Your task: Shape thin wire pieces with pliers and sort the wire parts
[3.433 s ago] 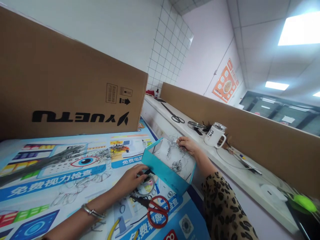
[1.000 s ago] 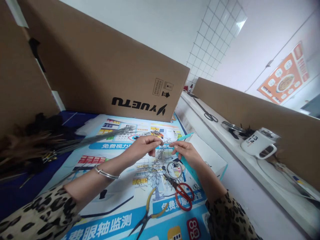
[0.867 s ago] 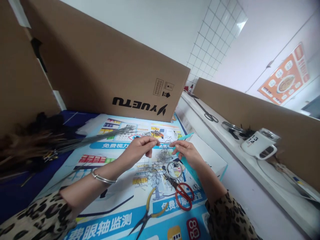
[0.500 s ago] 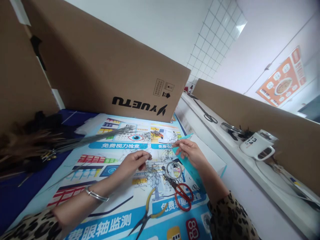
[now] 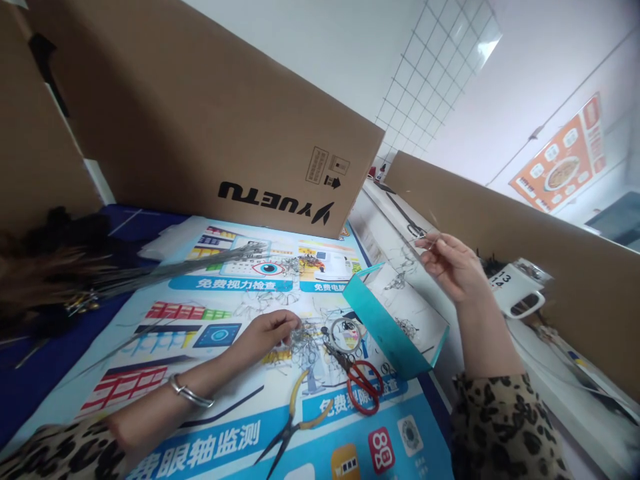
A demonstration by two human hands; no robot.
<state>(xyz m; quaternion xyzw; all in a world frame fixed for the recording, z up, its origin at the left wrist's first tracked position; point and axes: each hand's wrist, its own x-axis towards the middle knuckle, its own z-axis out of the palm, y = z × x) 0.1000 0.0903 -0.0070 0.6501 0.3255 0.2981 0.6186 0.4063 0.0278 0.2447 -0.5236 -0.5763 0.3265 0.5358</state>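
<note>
My left hand (image 5: 274,332) is low over the printed mat, thumb and fingers pressed together at the left edge of a tangle of small wire pieces (image 5: 306,340). What lies between those fingertips is too small to make out. My right hand (image 5: 450,267) is raised above the right side of a teal box (image 5: 383,327), its fingertips pinching a thin piece of wire (image 5: 424,238). More wire bits lie inside the box. Right of the tangle sit a clear round dish (image 5: 345,335) and red-handled scissors (image 5: 364,387). Yellow-handled pliers (image 5: 295,420) lie open nearer me.
Long thin wire stems (image 5: 175,270) with dark feathery tops (image 5: 55,260) lie at the left. A cardboard box (image 5: 200,133) walls off the back. Along the right ledge are dark scissors (image 5: 407,217) and a white mug (image 5: 517,290).
My right hand has moved right and up, from over the mat to beyond the teal box, whose inside now shows. My left hand has dropped slightly, closer to the wire tangle.
</note>
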